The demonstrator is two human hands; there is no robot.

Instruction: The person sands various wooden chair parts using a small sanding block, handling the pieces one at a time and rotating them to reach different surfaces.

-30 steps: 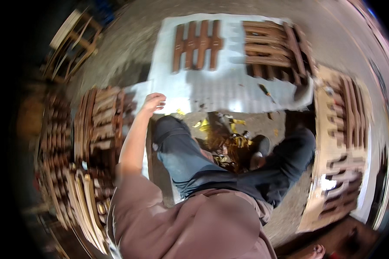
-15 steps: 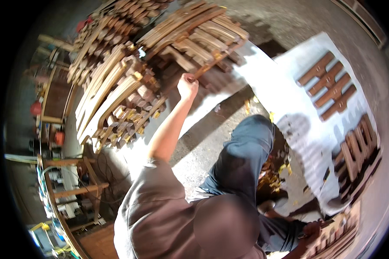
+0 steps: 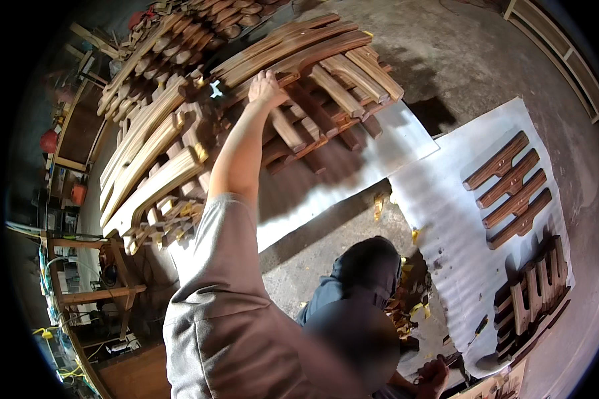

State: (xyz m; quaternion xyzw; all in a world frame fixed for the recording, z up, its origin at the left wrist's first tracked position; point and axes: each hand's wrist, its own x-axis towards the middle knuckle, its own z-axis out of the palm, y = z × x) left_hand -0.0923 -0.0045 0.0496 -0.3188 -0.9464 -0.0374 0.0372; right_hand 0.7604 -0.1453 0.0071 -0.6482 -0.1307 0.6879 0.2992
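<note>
Curling by the near end of the white sheet [image 3: 439, 229], the right hand [image 3: 432, 378] shows narrowed fingers; what they hold cannot be told. A slim tool [image 3: 479, 327] lies on the sheet, presumably within reach. Left of the sheet, the left hand [image 3: 265, 90] bends over stacked wooden pieces [image 3: 339, 88], perhaps steadying them; its grip is unclear. Farther along the sheet, four brown slats [image 3: 508, 179] lie, likely cushioned against scuffing.
</note>
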